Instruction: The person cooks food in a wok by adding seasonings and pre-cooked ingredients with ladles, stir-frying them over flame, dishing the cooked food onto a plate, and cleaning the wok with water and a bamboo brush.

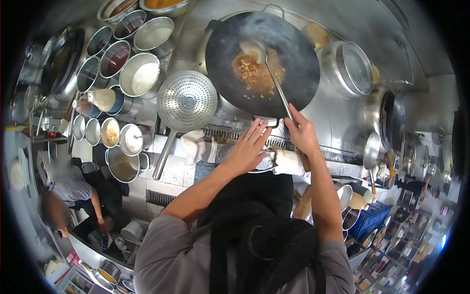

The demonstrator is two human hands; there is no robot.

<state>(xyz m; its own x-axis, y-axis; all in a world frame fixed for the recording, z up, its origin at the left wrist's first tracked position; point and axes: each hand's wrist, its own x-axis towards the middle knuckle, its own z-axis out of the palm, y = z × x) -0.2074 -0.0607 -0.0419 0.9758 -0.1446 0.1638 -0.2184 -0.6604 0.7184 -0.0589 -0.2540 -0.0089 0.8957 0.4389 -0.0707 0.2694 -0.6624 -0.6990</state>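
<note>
A black wok (293, 63) sits on the stove with steam rising from it. Browned, crumbly food (248, 71) lies in its middle. My right hand (302, 131) is closed around the handle of a metal ladle (277, 83), whose bowl rests in the wok at the food's far edge. Flat and with fingers stretched out, my left hand (248, 148) is by the wok's near loop handle (274, 124); whether it touches the handle I cannot tell. A large perforated strainer (187, 100) lies left of the wok, its handle pointing toward me.
Several metal pots of sauces and liquids, one with white liquid (142, 77), crowd the left side. Metal bowls (353, 68) stand right of the wok. White cloths (194, 146) lie along the front edge. Another person (73, 183) bends at the lower left.
</note>
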